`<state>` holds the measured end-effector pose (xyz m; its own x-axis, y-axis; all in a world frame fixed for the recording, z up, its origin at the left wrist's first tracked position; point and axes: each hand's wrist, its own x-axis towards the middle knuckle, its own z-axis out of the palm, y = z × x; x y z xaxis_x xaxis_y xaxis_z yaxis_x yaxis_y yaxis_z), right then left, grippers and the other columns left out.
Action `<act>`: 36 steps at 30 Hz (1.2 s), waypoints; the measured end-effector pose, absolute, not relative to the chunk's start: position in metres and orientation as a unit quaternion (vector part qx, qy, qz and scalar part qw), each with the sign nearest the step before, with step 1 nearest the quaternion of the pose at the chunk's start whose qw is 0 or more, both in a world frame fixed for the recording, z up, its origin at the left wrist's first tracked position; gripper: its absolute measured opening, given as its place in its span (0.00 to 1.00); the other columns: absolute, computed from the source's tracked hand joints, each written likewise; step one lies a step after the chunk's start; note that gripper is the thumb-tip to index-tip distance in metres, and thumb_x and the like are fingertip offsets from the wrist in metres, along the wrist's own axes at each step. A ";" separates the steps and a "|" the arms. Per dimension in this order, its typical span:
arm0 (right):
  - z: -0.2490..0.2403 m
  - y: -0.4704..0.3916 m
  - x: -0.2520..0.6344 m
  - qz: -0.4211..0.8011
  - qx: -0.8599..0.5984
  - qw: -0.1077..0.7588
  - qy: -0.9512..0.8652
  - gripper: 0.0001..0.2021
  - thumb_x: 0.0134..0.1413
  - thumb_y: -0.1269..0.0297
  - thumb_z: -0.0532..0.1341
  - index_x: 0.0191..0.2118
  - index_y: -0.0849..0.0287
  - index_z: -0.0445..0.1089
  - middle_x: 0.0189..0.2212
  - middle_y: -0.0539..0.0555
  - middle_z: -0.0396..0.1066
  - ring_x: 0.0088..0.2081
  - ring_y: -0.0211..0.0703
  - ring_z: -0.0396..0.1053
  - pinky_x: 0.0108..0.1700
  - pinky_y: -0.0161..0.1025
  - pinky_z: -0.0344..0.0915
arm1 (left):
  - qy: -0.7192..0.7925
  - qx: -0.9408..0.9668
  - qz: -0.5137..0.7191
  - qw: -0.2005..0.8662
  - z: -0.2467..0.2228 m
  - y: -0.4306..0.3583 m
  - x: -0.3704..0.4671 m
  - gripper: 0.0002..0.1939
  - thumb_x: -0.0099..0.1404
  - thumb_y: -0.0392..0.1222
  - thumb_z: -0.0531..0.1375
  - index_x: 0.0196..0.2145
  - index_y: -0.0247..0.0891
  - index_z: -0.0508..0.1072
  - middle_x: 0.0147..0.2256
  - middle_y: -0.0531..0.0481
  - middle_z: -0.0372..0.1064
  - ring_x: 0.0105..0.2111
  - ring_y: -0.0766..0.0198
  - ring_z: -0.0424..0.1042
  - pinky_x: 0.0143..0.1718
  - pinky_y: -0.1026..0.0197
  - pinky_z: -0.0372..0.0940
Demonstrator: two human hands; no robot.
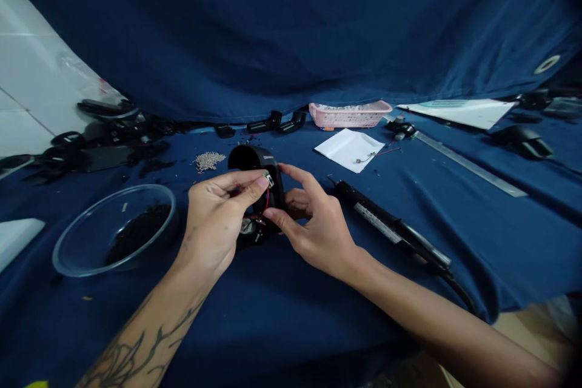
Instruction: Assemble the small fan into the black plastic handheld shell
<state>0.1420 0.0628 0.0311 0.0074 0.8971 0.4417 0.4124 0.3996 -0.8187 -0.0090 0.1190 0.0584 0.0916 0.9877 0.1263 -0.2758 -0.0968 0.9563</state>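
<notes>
Between finger and thumb, my left hand (218,215) pinches a small switch (270,180) with a bit of green at its edge. A red wire (267,199) runs down from the switch into an open black housing (254,159). My right hand (313,218) grips the right side of that housing, fingers behind and thumb at the front. Near the housing's lower end, small metal parts and a round silvery piece (248,226) show. The inside of the housing is partly hidden by my left hand.
A clear bowl (171,218) of black bits stands left; a pile of small screws (210,161) lies behind. Right are a black corded tool (395,227), white paper (350,148) and a ruler (470,167). A pink basket (350,115) and black parts (107,157) sit farther back.
</notes>
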 end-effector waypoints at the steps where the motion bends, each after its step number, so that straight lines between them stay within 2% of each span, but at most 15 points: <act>1: 0.031 0.063 0.142 0.240 -0.494 0.510 -0.662 0.31 0.66 0.61 0.66 0.69 0.54 0.55 0.28 0.46 0.66 0.26 0.40 0.67 0.28 0.39 0.65 | 0.372 0.479 0.558 0.567 0.059 0.120 -0.010 0.13 0.48 0.38 0.79 0.33 0.40 0.87 0.33 0.47 0.82 0.34 0.63 0.77 0.38 0.64 0.70; 5: 0.030 0.063 0.142 0.243 -0.490 0.512 -0.662 0.31 0.66 0.60 0.67 0.69 0.54 0.56 0.29 0.47 0.67 0.26 0.41 0.68 0.28 0.39 0.66 | 0.383 0.487 0.544 0.566 0.058 0.121 -0.011 0.13 0.47 0.38 0.79 0.32 0.40 0.87 0.33 0.47 0.82 0.34 0.63 0.77 0.37 0.64 0.69; 10: 0.030 0.064 0.142 0.231 -0.492 0.509 -0.668 0.31 0.65 0.62 0.67 0.69 0.56 0.56 0.28 0.46 0.67 0.25 0.39 0.67 0.29 0.38 0.65 | 0.391 0.526 0.545 0.522 0.059 0.121 -0.011 0.10 0.50 0.37 0.78 0.33 0.42 0.87 0.35 0.48 0.83 0.36 0.61 0.79 0.37 0.63 0.71; 20: 0.025 0.061 0.138 0.179 -0.493 0.497 -0.692 0.29 0.65 0.69 0.63 0.68 0.59 0.54 0.29 0.45 0.66 0.26 0.38 0.66 0.31 0.39 0.64 | 0.404 0.580 0.557 0.436 0.054 0.118 -0.011 0.07 0.54 0.38 0.75 0.34 0.42 0.87 0.35 0.48 0.83 0.37 0.57 0.80 0.41 0.58 0.72; 26: 0.030 0.059 0.137 0.218 -0.482 0.521 -0.670 0.29 0.65 0.69 0.64 0.68 0.57 0.55 0.27 0.44 0.65 0.26 0.37 0.65 0.29 0.37 0.61 | 0.372 0.528 0.599 0.473 0.050 0.113 -0.004 0.09 0.53 0.35 0.76 0.33 0.43 0.87 0.35 0.50 0.83 0.34 0.63 0.79 0.38 0.64 0.72; 30: 0.029 0.059 0.136 0.214 -0.474 0.539 -0.662 0.28 0.65 0.69 0.64 0.67 0.58 0.57 0.25 0.42 0.64 0.24 0.36 0.63 0.27 0.36 0.59 | 0.374 0.490 0.614 0.493 0.049 0.111 0.000 0.06 0.53 0.36 0.77 0.31 0.43 0.86 0.33 0.50 0.83 0.31 0.67 0.78 0.35 0.67 0.71; 36: 0.028 0.059 0.134 0.214 -0.475 0.547 -0.655 0.28 0.65 0.68 0.65 0.66 0.59 0.58 0.24 0.42 0.64 0.23 0.34 0.63 0.27 0.35 0.60 | 0.369 0.436 0.623 0.534 0.050 0.109 0.006 0.08 0.51 0.35 0.77 0.30 0.40 0.86 0.31 0.50 0.82 0.30 0.68 0.77 0.34 0.69 0.71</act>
<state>0.1343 0.0592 0.0283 0.0489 0.8570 0.5130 0.3883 0.4569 -0.8003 0.0063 0.1087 0.0502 -0.0495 0.9875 0.1494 -0.3435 -0.1572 0.9259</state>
